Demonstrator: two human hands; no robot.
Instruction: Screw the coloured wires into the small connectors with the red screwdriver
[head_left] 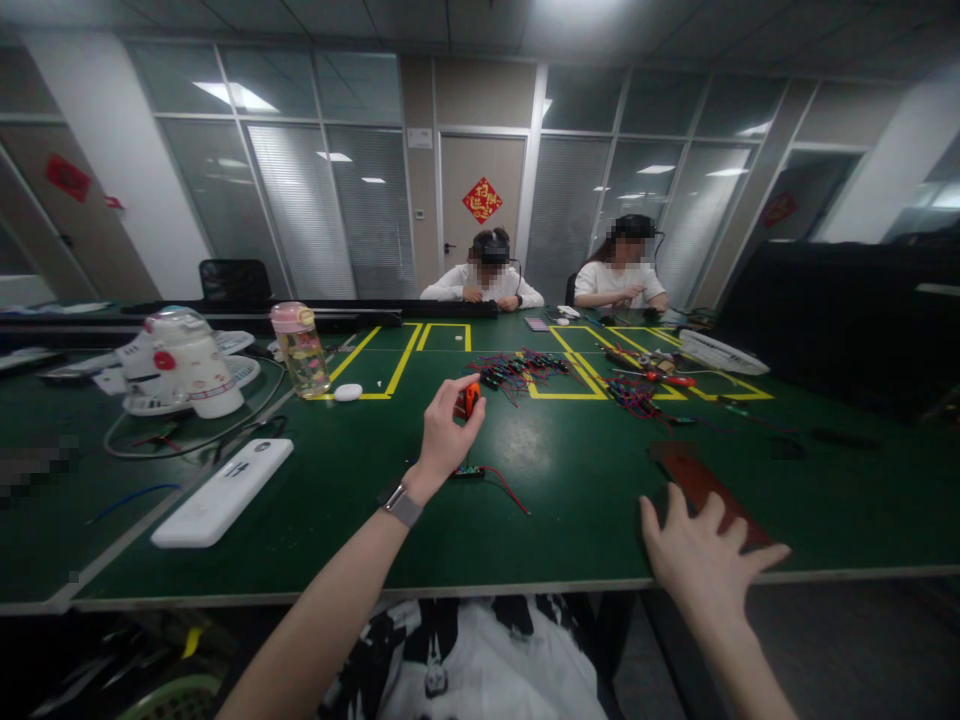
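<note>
My left hand is raised over the green table, with its fingers closed round a small orange and black part. Just below that hand a small circuit board with red wires lies on the table. My right hand is open near the table's front edge, fingers spread, touching the near end of a flat dark red piece. A watch sits on my left wrist.
A heap of coloured wired parts lies mid-table, another to its right. At the left are a white flat case, a pink-capped bottle and a white appliance. Two people sit at the far side.
</note>
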